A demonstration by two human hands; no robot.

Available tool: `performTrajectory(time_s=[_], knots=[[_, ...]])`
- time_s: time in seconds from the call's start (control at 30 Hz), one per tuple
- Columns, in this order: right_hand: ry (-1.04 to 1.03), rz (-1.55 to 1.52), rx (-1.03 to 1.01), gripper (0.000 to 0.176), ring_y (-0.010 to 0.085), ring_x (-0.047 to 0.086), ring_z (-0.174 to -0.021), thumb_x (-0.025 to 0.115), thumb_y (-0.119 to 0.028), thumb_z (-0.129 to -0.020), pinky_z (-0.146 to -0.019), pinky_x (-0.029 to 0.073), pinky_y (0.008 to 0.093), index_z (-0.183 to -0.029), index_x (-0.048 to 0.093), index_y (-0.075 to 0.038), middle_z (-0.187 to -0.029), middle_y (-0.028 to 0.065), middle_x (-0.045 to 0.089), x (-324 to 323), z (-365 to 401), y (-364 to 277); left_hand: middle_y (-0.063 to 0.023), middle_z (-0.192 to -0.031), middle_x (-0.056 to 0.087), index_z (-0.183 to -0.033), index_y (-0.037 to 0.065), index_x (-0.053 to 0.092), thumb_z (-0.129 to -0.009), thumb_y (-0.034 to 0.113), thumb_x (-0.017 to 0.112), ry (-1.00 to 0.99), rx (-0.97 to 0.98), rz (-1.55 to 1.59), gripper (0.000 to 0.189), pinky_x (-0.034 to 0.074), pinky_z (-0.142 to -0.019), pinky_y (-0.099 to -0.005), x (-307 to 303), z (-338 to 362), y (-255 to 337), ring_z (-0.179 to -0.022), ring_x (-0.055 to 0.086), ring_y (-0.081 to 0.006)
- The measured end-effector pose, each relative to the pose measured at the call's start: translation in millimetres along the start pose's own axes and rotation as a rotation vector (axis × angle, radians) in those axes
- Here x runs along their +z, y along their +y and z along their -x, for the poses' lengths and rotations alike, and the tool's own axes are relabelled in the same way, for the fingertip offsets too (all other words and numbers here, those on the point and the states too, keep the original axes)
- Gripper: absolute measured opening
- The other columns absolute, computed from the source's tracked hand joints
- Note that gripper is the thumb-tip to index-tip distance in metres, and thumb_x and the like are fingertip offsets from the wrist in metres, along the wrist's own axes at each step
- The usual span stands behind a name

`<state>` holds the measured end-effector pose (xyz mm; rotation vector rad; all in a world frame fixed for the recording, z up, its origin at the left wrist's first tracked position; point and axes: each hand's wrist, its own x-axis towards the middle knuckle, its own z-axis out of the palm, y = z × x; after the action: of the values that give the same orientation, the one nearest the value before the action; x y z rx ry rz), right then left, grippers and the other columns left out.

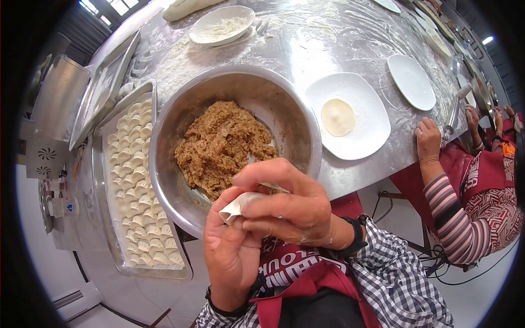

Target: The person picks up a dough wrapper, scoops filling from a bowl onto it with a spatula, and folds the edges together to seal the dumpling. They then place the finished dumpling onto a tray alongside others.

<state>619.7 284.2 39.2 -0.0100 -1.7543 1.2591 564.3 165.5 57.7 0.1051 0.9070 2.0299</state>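
Both hands meet over the near rim of a large steel bowl (235,74) of brown minced filling (224,142). My left hand (232,254) is closed around a folded white dumpling (236,209) from below. The fingers of my right hand (298,205) pinch the same dumpling's edge from the right. A thin metal tool (275,187), perhaps a filling spatula, is tucked between my right fingers; most of it is hidden. To the right of the bowl, a round dough wrapper (338,117) lies on a white square plate (369,139).
Left of the bowl, a metal tray (101,180) holds many rows of pleated dumplings (139,191). An oval plate (222,24) of flour and a white plate (411,82) lie on the floury steel table (290,49). A co-worker's hand (428,136) rests at the table's right edge.
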Motion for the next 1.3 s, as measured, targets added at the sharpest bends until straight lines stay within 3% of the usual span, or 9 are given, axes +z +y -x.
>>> performTrajectory(time_s=[0.2, 0.4, 0.67, 0.77, 0.83, 0.93, 1.03, 1.13, 1.3], knots=[[-0.085, -0.011, -0.125, 0.020, 0.0237, 0.056, -0.082, 0.070, -0.005, -0.062, -0.068, 0.046, 0.0316, -0.079, 0.062, -0.004, -0.098, 0.0123, 0.056, -7, 2, 13, -0.0155, -0.120, 0.047, -0.125, -0.002, 0.037, -0.086, 0.003, 0.051, 0.007, -0.024, -0.043, 0.042, 0.043, -0.093, -0.0359, 1, -1, 0, -0.110, 0.049, -0.0238], [-0.054, 0.025, 0.031, 0.020, 0.0249, 0.056, -0.091, 0.073, -0.005, -0.064, -0.070, 0.048, 0.0305, -0.082, 0.064, -0.004, -0.105, 0.0143, 0.056, -6, -2, 1, -0.0186, -0.126, 0.042, -0.127, -0.002, 0.034, -0.087, 0.004, 0.050, -0.072, 0.036, -0.102, 0.044, 0.041, -0.095, -0.0360, -2, 1, -2, -0.114, 0.047, -0.0251], [-0.142, 0.078, -0.052, 0.014, 0.0260, 0.056, -0.093, 0.070, -0.008, -0.067, -0.071, 0.048, 0.0323, -0.078, 0.062, -0.004, -0.104, 0.0143, 0.057, -9, -2, 6, -0.0192, -0.125, 0.044, -0.127, -0.007, 0.032, -0.086, 0.005, 0.052, 0.020, 0.071, -0.354, 0.047, 0.040, -0.095, -0.0327, 7, 4, 0, -0.114, 0.046, -0.0237], [-0.166, 0.110, -0.069, 0.013, 0.0274, 0.056, -0.093, 0.069, -0.009, -0.068, -0.075, 0.046, 0.0337, -0.075, 0.060, -0.003, -0.104, 0.0145, 0.058, -10, -4, 4, -0.0196, -0.125, 0.045, -0.127, -0.008, 0.034, -0.086, 0.002, 0.050, -0.002, 0.198, -0.686, 0.045, 0.039, -0.094, -0.0301, 2, 3, -1, -0.114, 0.047, -0.0231], [-0.185, 0.110, -0.069, 0.012, 0.0280, 0.056, -0.093, 0.068, -0.009, -0.068, -0.077, 0.046, 0.0344, -0.074, 0.060, -0.002, -0.104, 0.0147, 0.058, -12, -5, 5, -0.0173, -0.124, 0.045, -0.126, -0.008, 0.036, -0.086, 0.007, 0.050, -0.036, 0.335, -1.000, 0.045, 0.038, -0.094, -0.0297, 6, 4, -1, -0.113, 0.047, -0.0206], [-0.162, 0.142, -0.128, 0.013, 0.0287, 0.055, -0.094, 0.064, -0.011, -0.064, -0.076, 0.044, 0.0356, -0.071, 0.055, -0.004, -0.104, 0.0127, 0.057, -10, -5, 7, -0.0158, -0.122, 0.048, -0.125, -0.008, 0.039, -0.086, 0.006, 0.050, -0.092, 0.369, -1.124, 0.042, 0.037, -0.095, -0.0299, -2, 4, -1, -0.111, 0.048, -0.0206], [-0.218, 0.158, -0.111, 0.015, 0.0278, 0.055, -0.095, 0.068, -0.008, -0.066, -0.079, 0.044, 0.0355, -0.074, 0.058, -0.001, -0.105, 0.0156, 0.058, -15, -6, 4, -0.0158, -0.120, 0.050, -0.125, -0.007, 0.039, -0.085, 0.005, 0.051, -0.072, 0.197, -1.007, 0.043, 0.036, -0.096, -0.0307, 2, 5, 6, -0.112, 0.048, -0.0214], [-0.195, 0.064, -0.041, 0.016, 0.0279, 0.055, -0.096, 0.069, -0.008, -0.066, -0.079, 0.044, 0.0358, -0.075, 0.059, 0.000, -0.107, 0.0171, 0.056, -13, -6, 2, -0.0189, -0.122, 0.048, -0.128, -0.008, 0.034, -0.083, -0.005, 0.045, -0.104, 0.260, -1.005, 0.047, 0.038, -0.094, -0.0295, -1, 5, 7, -0.113, 0.048, -0.0221], [-0.198, -0.016, 0.000, 0.016, 0.0277, 0.055, -0.096, 0.069, -0.008, -0.067, -0.074, 0.046, 0.0333, -0.076, 0.059, 0.001, -0.110, 0.0183, 0.055, -11, -2, 7, -0.0206, -0.122, 0.047, -0.130, -0.008, 0.028, -0.085, -0.004, 0.046, -0.093, 0.275, -0.949, 0.049, 0.038, -0.095, -0.0297, 6, 2, 6, -0.113, 0.048, -0.0229]])
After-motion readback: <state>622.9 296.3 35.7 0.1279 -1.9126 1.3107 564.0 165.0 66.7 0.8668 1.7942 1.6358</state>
